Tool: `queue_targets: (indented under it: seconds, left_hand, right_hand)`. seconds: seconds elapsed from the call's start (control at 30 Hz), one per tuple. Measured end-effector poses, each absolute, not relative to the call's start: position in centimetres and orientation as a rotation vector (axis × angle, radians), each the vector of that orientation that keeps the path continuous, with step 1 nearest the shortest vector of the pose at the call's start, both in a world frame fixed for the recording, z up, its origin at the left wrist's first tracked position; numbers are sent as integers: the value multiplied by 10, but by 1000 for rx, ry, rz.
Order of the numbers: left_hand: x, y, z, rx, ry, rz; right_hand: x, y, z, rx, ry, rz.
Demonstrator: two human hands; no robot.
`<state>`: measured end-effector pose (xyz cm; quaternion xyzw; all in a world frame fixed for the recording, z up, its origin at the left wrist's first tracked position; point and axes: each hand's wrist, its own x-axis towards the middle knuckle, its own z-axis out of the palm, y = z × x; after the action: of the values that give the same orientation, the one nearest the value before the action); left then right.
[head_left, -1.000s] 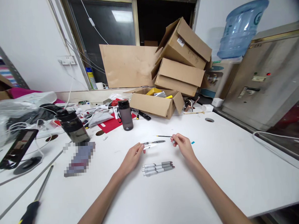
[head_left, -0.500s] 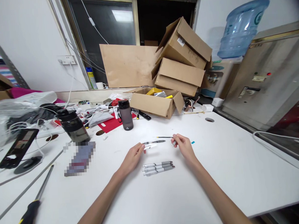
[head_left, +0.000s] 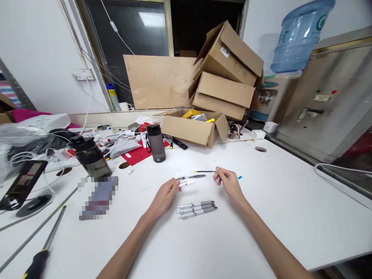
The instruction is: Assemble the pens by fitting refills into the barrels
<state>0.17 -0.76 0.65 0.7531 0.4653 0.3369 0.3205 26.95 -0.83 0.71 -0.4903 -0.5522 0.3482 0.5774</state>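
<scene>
My left hand [head_left: 166,196] is closed on a white pen barrel [head_left: 186,182], which points to the right from the fingertips. Just beyond it a dark pen [head_left: 195,176] lies close to those fingers; whether they touch it I cannot tell. Between thumb and fingers my right hand [head_left: 227,182] pinches a thin dark pen refill [head_left: 204,171] with a yellow part near its tip, pointing left. A small grey piece [head_left: 218,180], like a pen grip, is also in that hand, partly hidden. Three white and grey pens [head_left: 197,209] lie side by side on the white table [head_left: 191,250], nearer me.
A blue scrap [head_left: 240,177] lies beside my right hand. Farther back stand a dark bottle [head_left: 156,144] and an open cardboard box [head_left: 188,131]. On the left are another bottle [head_left: 90,158], a screwdriver [head_left: 40,259], a phone [head_left: 23,183] and tangled cables.
Almost nothing has moved. The right hand's fingers and the grey piece have shifted very slightly, and the refill with them; the left hand stays in place.
</scene>
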Motion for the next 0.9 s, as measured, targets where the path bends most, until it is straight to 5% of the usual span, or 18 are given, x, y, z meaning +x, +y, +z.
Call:
queue_targets:
  seconds: [0.9]
  left_hand:
    - [1, -9, 10, 1978, 1261, 862]
  right_hand:
    - [271, -5, 5, -1052, -1287, 836]
